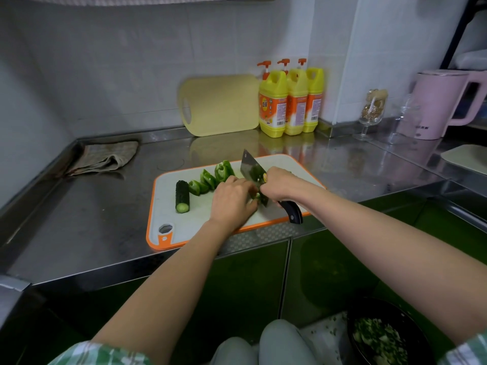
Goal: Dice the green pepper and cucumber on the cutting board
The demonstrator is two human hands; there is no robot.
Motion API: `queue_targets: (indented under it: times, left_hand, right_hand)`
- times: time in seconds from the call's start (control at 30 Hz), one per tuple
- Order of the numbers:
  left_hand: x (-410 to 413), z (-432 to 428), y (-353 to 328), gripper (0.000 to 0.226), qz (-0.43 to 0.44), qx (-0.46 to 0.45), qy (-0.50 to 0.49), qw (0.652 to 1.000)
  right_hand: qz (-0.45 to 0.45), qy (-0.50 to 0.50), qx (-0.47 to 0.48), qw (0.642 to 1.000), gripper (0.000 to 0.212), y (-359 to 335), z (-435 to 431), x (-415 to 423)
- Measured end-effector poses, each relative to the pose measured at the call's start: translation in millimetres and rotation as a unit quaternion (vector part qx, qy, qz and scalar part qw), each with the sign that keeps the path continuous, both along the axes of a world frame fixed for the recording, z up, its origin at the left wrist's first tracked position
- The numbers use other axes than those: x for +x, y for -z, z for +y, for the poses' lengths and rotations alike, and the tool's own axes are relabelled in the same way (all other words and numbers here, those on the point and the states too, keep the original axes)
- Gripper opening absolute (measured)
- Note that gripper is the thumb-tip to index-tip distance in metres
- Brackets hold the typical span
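A white cutting board [184,230] with an orange rim lies on the steel counter. On its left part lies a dark cucumber piece [182,196], cut end toward me. Several green pepper chunks [210,177] sit in a row behind my left hand. My left hand [233,200] has curled fingers holding down a small green piece [257,196] against the blade; most of that piece is hidden. My right hand [279,184] grips the black handle of a cleaver [251,169], whose blade stands on edge on the board beside my left fingers.
A rag [105,158] lies at the counter's back left. A yellow board [221,105] and three yellow detergent bottles [290,101] stand against the wall. A glass jar [373,108] and pink kettle [442,104] are at right. A dark bowl [382,335] of chopped greens sits below, near my knees.
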State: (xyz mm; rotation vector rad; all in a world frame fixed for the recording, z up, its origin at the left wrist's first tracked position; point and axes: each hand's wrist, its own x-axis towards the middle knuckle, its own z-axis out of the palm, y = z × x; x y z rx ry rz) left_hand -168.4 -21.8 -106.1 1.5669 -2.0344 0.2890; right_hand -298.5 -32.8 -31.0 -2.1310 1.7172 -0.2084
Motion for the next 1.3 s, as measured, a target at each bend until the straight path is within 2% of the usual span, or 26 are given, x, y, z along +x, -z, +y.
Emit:
queue_targets:
  times: [0.17, 0.33, 0.47, 0.57, 0.63, 0.8, 0.87, 0.93, 1.03, 1.13, 1.23, 1.3]
  left_hand:
    - [-2, -5, -2, 0.014, -0.011, -0.001, -0.018, 1.0]
    - [4, -5, -5, 0.012, 0.117, -0.051, -0.045, 0.991]
    - [5, -6, -4, 0.012, 0.085, -0.031, -0.03, 0.995]
    - [2, -11, -1, 0.014, 0.086, 0.005, -0.013, 0.996]
    - [-1, -15, -3, 0.017, 0.087, 0.042, 0.004, 0.995]
    - [0, -21, -13, 0.023, 0.044, 0.045, 0.044, 0.997]
    - [5, -25, -16, 0.032, 0.021, 0.034, 0.037, 0.998]
    - [6, -30, -17, 0.046, -0.033, 0.065, 0.043, 0.996]
    - [1, -40, -21, 0.055, -0.105, 0.134, 0.092, 0.981]
    - [-1, -47, -25, 0.051, -0.149, 0.147, 0.1, 0.973]
    - [-1, -52, -27, 0.066, -0.17, 0.148, 0.123, 0.967]
    - [-5, -55, -32, 0.071, -0.218, 0.173, 0.141, 0.95]
  right_hand:
    - [-0.008, -0.019, 0.038, 0.999, 0.02, -6, 2, -9]
    - [-0.005, -0.012, 0.016, 1.0, 0.016, 2, -2, -12]
    - [-0.136, 0.011, -0.024, 0.99, 0.016, 17, -10, -19]
    - [-0.258, 0.025, -0.066, 0.964, 0.015, 9, -14, -34]
    - [-0.294, 0.042, -0.083, 0.951, 0.02, -1, -16, -47]
    - [-0.304, 0.064, -0.048, 0.949, 0.022, -1, -16, -69]
    - [-0.308, 0.068, -0.039, 0.948, 0.022, 5, -17, -73]
    - [-0.312, 0.066, -0.035, 0.947, 0.021, 8, -17, -76]
    - [-0.324, 0.064, -0.031, 0.943, 0.02, 10, -17, -82]
    - [-0.323, 0.06, -0.027, 0.944, 0.016, 10, -16, -86]
    - [-0.328, 0.06, -0.024, 0.942, 0.018, 10, -16, -88]
    - [-0.33, 0.065, -0.028, 0.941, 0.02, 10, -16, -88]
